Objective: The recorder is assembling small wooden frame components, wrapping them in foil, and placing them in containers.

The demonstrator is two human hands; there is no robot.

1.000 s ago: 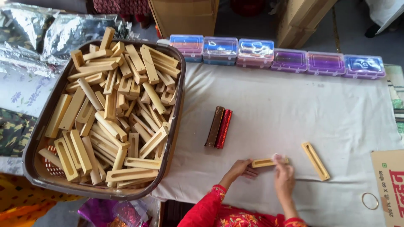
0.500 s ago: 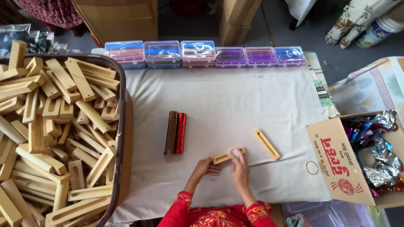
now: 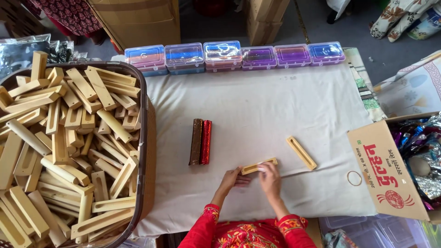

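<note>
Both hands (image 3: 253,178) grip a slotted, pale wooden bar (image 3: 259,166).

Open cloth (image 3: 257,105) between boxes (image 3: 234,56) and hands: clear passage. Two foil sticks (image 3: 200,142) lie mid-cloth, wood piece (image 3: 301,153) right. Basket (image 3: 143,138) walls the left, carton (image 3: 388,170) the right.

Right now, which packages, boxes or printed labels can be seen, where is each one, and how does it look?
Cardboard carton: right edge, open, brown flap with red print, shiny wrappers inside.
Plastic boxes: a row of six along the cloth's far edge, clear, lids tinted orange, blue and purple.
Foil-wrapped sticks: cloth centre, one brown, one red, side by side.
Brown cartons: on the floor beyond the table, plain.
</note>
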